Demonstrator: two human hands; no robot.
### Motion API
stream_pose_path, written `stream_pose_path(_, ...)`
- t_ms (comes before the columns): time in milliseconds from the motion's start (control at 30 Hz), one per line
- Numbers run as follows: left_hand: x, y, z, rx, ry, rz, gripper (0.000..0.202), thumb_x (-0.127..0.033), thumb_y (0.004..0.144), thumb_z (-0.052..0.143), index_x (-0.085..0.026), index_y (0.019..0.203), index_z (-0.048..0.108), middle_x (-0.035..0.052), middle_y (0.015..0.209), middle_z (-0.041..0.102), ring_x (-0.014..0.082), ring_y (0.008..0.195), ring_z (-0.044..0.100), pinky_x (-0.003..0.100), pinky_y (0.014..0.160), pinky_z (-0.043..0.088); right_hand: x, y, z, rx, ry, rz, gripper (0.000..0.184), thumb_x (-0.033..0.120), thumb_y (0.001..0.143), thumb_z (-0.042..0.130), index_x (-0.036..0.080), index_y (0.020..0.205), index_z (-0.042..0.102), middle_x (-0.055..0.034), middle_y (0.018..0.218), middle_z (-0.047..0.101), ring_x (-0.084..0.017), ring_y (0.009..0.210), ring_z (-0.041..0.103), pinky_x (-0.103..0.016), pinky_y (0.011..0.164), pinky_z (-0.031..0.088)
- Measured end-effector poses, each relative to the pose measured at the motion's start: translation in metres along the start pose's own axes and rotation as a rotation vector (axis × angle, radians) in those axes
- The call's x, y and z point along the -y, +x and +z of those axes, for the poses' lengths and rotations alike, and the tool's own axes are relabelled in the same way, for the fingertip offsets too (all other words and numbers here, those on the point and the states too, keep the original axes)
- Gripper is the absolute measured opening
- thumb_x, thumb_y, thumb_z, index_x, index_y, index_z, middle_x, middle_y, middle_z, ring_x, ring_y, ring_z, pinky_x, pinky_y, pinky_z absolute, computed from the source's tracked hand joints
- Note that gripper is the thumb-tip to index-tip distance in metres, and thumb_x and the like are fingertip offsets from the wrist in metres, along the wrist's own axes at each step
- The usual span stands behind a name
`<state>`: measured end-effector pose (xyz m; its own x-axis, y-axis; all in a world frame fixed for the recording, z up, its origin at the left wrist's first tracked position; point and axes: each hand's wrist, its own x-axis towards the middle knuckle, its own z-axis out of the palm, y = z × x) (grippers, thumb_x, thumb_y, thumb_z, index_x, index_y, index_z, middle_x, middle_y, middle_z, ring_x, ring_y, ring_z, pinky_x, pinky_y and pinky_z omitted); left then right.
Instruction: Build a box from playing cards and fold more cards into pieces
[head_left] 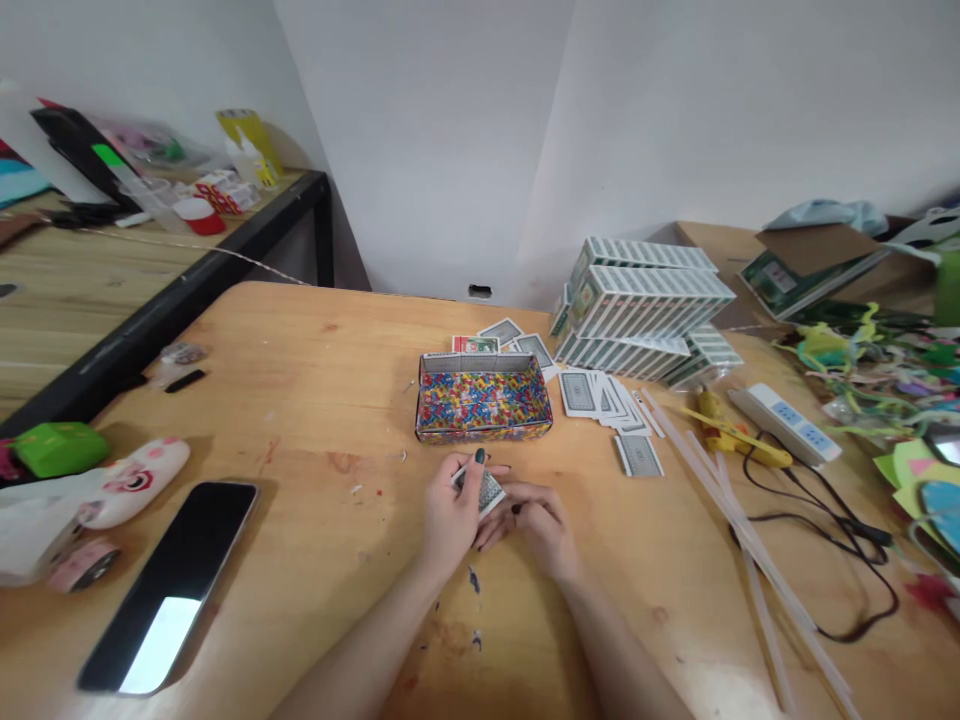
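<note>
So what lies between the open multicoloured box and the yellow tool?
In the head view, spread playing cards lie there, then pale sticks nearer the yellow tool.

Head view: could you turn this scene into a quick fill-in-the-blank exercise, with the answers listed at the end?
1. The thumb lying across the cards belongs to the ____ hand.
2. The multicoloured box stands open at the ____.
3. The stacked boxes have stripes of white and ____.
4. The white power strip has ____ sockets.

Missing words: left; top; green; blue.
</note>
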<state>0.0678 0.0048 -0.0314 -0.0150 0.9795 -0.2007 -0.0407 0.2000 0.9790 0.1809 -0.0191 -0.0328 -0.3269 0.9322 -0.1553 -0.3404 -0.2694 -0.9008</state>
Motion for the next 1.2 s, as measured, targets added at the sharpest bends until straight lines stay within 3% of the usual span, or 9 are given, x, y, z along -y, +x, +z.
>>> stream_pose_path(133, 0.002, -0.001, -0.002, 0.031, 0.076, 0.132, 0.02, -0.035, 0.082, 0.046, -0.016, 0.082, 0.054, 0.0073, 0.086, 0.069, 0.0143, 0.067, 0.064, 0.024, 0.059, 0.05, -0.004, 0.003, -0.003, -0.17, -0.172, -0.042, 0.026, 0.037, 0.079, 0.049, 0.017, 0.084, 0.065, -0.0015, 0.053, 0.06, -0.014, 0.044, 0.056, -0.026, 0.046, 0.048)
stream_pose_path(267, 0.006, 0.001, -0.006, 0.076, 0.248, 0.367, 0.011, -0.025, 0.078, 0.052, -0.017, 0.079, 0.06, 0.0047, 0.083, 0.066, 0.0142, 0.076, 0.062, 0.025, 0.069, 0.05, -0.004, 0.003, -0.018, -0.396, -0.507, -0.215, 0.02, 0.03, 0.08, 0.05, 0.019, 0.083, 0.066, -0.0008, 0.059, 0.059, -0.009, 0.04, 0.047, -0.022, 0.041, 0.042)
stream_pose_path(400, 0.009, 0.003, -0.009, 0.09, 0.388, 0.48, 0.011, -0.022, 0.078, 0.053, -0.018, 0.075, 0.063, 0.0043, 0.078, 0.064, 0.014, 0.074, 0.061, 0.024, 0.067, 0.05, -0.001, 0.002, -0.031, -0.403, -0.716, -0.322, 0.019, 0.023, 0.08, 0.048, 0.02, 0.08, 0.067, -0.0011, 0.061, 0.059, -0.011, 0.048, 0.051, -0.024, 0.051, 0.045)
stream_pose_path(533, 0.008, 0.002, -0.011, 0.155, 0.446, 0.438, 0.013, -0.018, 0.076, 0.054, -0.018, 0.081, 0.066, 0.0039, 0.079, 0.067, 0.0132, 0.071, 0.062, 0.024, 0.067, 0.051, 0.0, 0.003, -0.036, -0.346, -0.733, -0.321, 0.023, 0.022, 0.081, 0.045, 0.019, 0.078, 0.068, -0.0015, 0.059, 0.059, -0.013, 0.053, 0.055, -0.024, 0.053, 0.046)
stream_pose_path(800, -0.001, 0.0, -0.018, 0.235, 0.414, 0.196, 0.014, -0.017, 0.07, 0.057, -0.016, 0.079, 0.067, 0.0039, 0.076, 0.07, 0.0137, 0.067, 0.064, 0.022, 0.061, 0.052, 0.0, 0.005, -0.044, -0.338, -0.71, -0.273, 0.021, 0.022, 0.08, 0.048, 0.018, 0.075, 0.068, -0.0011, 0.056, 0.06, -0.013, 0.053, 0.056, -0.024, 0.055, 0.046)
stream_pose_path(1000, 0.0, 0.002, -0.021, 0.264, 0.395, 0.174, 0.017, -0.012, 0.067, 0.055, -0.015, 0.079, 0.067, 0.0041, 0.077, 0.069, 0.0147, 0.068, 0.065, 0.024, 0.064, 0.052, -0.001, 0.008, -0.044, -0.351, -0.635, -0.239, 0.02, 0.026, 0.078, 0.05, 0.018, 0.073, 0.068, -0.0007, 0.053, 0.059, -0.014, 0.052, 0.056, -0.025, 0.054, 0.046)
stream_pose_path(1200, 0.007, 0.002, -0.026, 0.318, 0.275, 0.141, 0.015, -0.012, 0.071, 0.05, -0.015, 0.078, 0.063, 0.0051, 0.08, 0.068, 0.0148, 0.073, 0.064, 0.025, 0.067, 0.051, 0.006, 0.009, -0.052, -0.532, -0.506, -0.222, 0.017, 0.03, 0.075, 0.054, 0.017, 0.075, 0.065, 0.0015, 0.048, 0.057, -0.012, 0.045, 0.053, -0.025, 0.051, 0.046)
